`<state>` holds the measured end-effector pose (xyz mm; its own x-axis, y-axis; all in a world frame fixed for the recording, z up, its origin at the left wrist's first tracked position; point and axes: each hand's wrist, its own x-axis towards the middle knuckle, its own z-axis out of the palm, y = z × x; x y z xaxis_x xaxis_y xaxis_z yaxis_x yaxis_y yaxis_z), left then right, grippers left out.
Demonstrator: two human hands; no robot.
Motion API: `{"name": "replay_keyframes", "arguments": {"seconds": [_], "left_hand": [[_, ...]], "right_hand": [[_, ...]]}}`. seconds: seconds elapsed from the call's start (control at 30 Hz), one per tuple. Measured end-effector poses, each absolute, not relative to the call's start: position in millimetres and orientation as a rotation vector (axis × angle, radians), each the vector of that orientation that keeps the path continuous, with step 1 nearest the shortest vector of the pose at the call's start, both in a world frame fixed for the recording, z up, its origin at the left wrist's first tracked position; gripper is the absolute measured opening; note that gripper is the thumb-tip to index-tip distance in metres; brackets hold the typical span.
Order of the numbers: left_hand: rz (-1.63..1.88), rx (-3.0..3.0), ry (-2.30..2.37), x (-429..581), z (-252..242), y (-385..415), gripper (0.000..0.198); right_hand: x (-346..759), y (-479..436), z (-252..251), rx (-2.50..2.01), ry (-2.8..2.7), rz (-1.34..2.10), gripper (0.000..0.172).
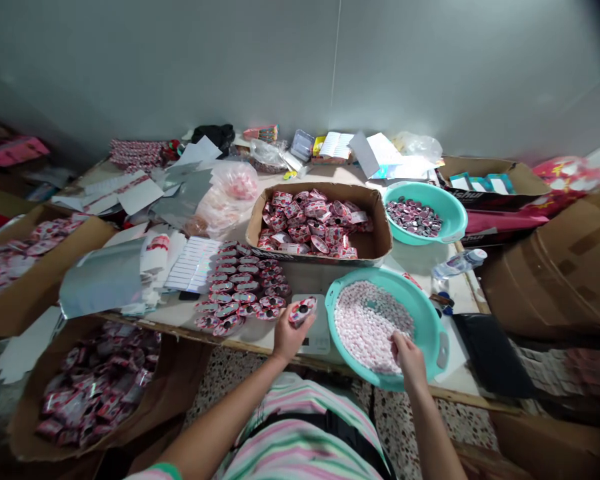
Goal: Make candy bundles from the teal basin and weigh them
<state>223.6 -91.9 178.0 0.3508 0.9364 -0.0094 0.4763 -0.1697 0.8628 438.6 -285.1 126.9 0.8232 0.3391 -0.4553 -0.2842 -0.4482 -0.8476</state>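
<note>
My left hand (286, 332) holds a small red-and-white oval container (303, 311) above a white scale (319, 340) at the table's front edge. My right hand (406, 357) reaches into a teal basin (433, 327) full of small pink-white candies (367, 320), fingers closed among them; whether it grips any candies is hidden. Rows of filled oval containers (243, 287) lie just left of my left hand.
A cardboard box (375, 220) of red packets sits behind the basin, and a second teal basin (455, 217) of dark round pieces stands at right. Foil sheets (103, 277) and papers cover the left. Boxes of packets (97, 390) stand below the table. Brown cartons (560, 267) crowd the right.
</note>
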Motion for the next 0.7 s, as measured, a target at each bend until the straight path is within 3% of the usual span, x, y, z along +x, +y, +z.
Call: {"name": "replay_keyframes", "arguments": {"seconds": [0.27, 0.6, 0.7], "left_hand": [[0.467, 1.865, 1.255, 208.8, 139.1, -72.2, 0.036], [0.363, 2.040, 1.167, 233.3, 120.8, -69.1, 0.042], [0.345, 2.067, 1.132, 229.2, 122.5, -68.7, 0.057]], "right_hand": [[423.9, -293.9, 93.2, -2.402, -0.779, 0.703, 0.044], [418.4, -299.6, 87.9, -2.403, -0.925, 0.507, 0.041], [418.7, -302.8, 86.0, -2.400, -0.918, 0.507, 0.041]]}}
